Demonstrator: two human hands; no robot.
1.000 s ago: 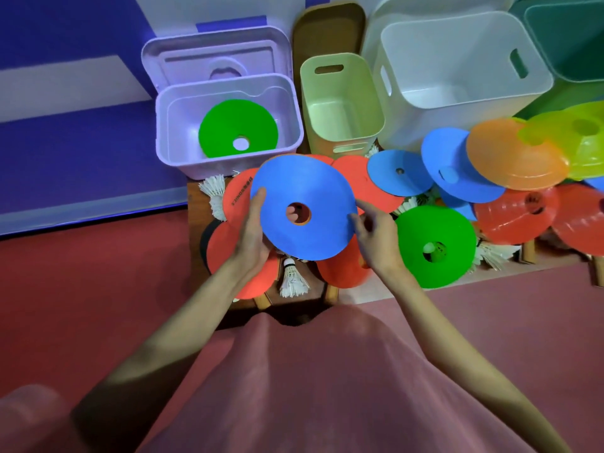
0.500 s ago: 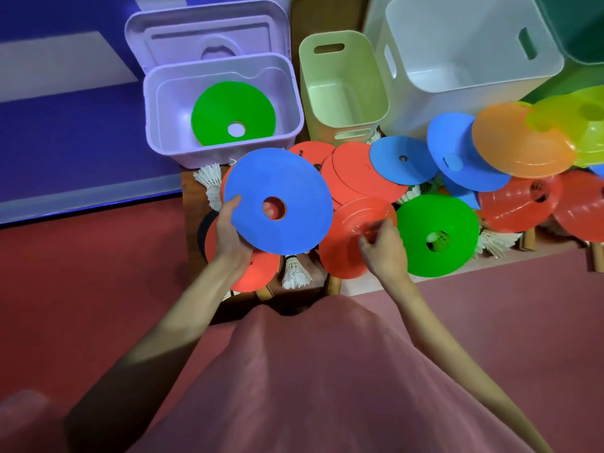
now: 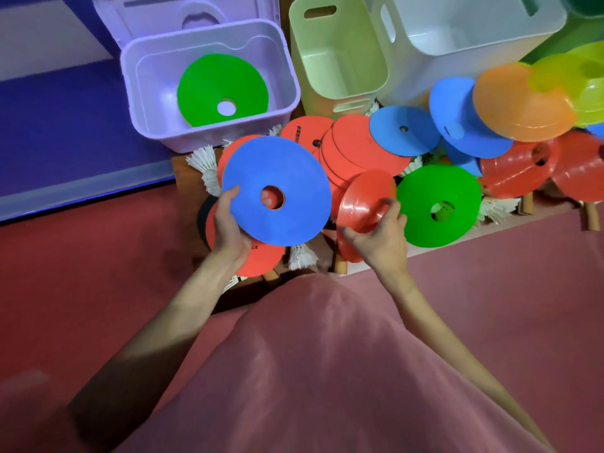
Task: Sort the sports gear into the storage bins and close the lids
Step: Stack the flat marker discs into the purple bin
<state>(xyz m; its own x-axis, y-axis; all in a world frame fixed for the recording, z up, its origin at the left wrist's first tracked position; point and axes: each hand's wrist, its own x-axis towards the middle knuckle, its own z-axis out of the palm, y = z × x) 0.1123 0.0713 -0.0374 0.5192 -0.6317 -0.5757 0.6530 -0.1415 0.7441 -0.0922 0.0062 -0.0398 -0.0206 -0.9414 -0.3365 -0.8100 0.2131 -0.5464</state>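
So the left hand (image 3: 230, 223) is gripping a blue disc (image 3: 276, 191) by its left rim, thumb on top, holding it flat-ish above the pile. You can see red through the disc's centre hole. The right hand (image 3: 380, 238) has its fingers curled around a red disc (image 3: 364, 204), which is tipped up on edge, just right of the blue one and touching or nearly touching it.

Under both hands there's a messy heap on a low wooden stand (image 3: 183, 165): more red discs (image 3: 353, 148), a green disc (image 3: 439, 206) just right of the right hand, two more blue discs (image 3: 403, 130), an orange one (image 3: 519, 103) and a yellow-green one (image 3: 588, 83) toward the right end. White shuttlecocks (image 3: 204, 163) poke out at the stand's left edge and between the discs.

Behind the heap, the lilac bin (image 3: 140, 103) at the left has its lid up and one green disc (image 3: 222, 88) lying inside. Next to it a pale green bin (image 3: 336, 60), then a big white bin (image 3: 457, 37), both with nothing visible inside.
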